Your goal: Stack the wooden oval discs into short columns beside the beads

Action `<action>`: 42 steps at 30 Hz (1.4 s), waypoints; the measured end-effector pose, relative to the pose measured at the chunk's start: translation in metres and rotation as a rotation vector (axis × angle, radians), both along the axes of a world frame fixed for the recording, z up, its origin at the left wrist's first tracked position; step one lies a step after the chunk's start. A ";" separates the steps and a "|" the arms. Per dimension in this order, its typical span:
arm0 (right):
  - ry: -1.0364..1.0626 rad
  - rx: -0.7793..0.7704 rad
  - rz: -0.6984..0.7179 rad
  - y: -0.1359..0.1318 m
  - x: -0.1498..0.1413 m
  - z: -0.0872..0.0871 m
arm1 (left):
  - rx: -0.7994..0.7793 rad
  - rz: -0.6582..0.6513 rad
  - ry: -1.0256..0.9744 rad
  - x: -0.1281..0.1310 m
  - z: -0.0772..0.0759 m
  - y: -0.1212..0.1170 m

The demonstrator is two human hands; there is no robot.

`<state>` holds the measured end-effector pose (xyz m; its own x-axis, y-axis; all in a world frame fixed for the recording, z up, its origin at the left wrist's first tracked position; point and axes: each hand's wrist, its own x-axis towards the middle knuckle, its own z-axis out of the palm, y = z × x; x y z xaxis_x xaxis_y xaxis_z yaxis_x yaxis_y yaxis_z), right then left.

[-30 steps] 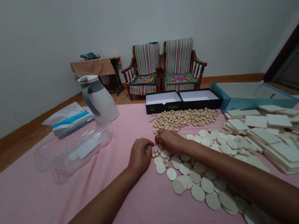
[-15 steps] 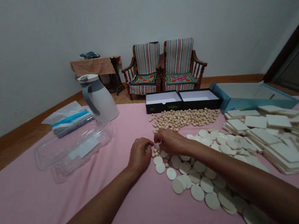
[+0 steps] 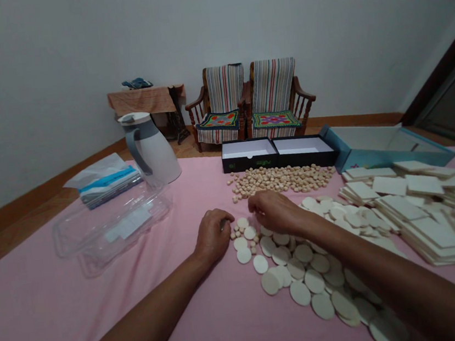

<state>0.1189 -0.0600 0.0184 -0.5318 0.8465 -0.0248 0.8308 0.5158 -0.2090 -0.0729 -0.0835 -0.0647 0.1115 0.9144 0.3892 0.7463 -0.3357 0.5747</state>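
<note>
My left hand (image 3: 214,234) rests on the pink cloth with thumb and fingers curled together; whatever is in it is hidden. Just right of its fingertips lie a few pale round wooden discs (image 3: 243,255) mixed with small tan wooden pieces (image 3: 256,239). My right hand (image 3: 273,211) hangs over the upper edge of the larger disc pile (image 3: 314,280), its fingers bent down and drawn together, and I cannot make out anything in them. Beyond it spreads a heap of the same small wooden pieces (image 3: 282,177), too small to tell cubes from beads.
Stacked square wooden tiles (image 3: 436,228) cover the right side. Two black-sided boxes (image 3: 249,163) and a blue box (image 3: 392,157) line the back. At left stand a white jug (image 3: 159,155), a tissue pack (image 3: 108,182) and clear plastic trays (image 3: 94,231) on the pink cloth (image 3: 63,318).
My right hand has moved right, away from my left hand, uncovering discs and small wooden pieces between them. My left hand has stayed almost still.
</note>
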 end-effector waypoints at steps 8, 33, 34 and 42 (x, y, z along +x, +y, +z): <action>-0.158 -0.100 0.113 -0.026 -0.004 -0.009 | 0.009 -0.008 -0.009 0.000 0.000 -0.001; -0.130 -0.054 0.205 -0.037 -0.014 -0.014 | 0.006 -0.005 0.014 0.000 0.002 -0.001; -0.116 -0.059 0.195 -0.035 -0.013 -0.015 | 0.007 -0.006 0.014 0.000 0.002 -0.001; 0.029 0.161 -0.125 0.000 0.006 -0.005 | 0.012 -0.007 0.019 0.000 0.000 0.000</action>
